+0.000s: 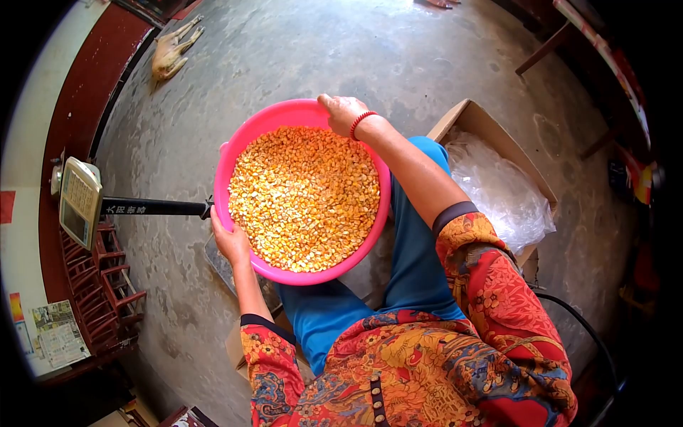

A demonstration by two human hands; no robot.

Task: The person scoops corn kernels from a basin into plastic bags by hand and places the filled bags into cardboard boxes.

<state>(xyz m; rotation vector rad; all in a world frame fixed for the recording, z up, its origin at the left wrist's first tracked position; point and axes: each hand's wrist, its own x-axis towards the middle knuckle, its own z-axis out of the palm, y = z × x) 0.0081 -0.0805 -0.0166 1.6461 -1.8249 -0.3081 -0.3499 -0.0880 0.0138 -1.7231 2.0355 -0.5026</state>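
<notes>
A round pink basin (226, 171) full of yellow-orange corn kernels (304, 199) is in front of me, over my knees. My left hand (231, 244) grips its lower left rim, the thumb near the edge and the other fingers partly hidden beneath. At the far right of the rim, my right hand (341, 112), with a red beaded bracelet (361, 122) at the wrist, has its fingers closed over the edge. Just left of the basin is a scale's black post (156, 207), topped by a display unit (80, 201). Part of the scale's platform (219, 265) shows below the basin.
An open cardboard box (501, 142) holding clear plastic bags (494, 188) stands by my right leg. A dog (171, 55) lies on the concrete floor at the upper left. Dark red wooden chairs (107, 274) line the left wall. A black cable (583, 324) curves at the right.
</notes>
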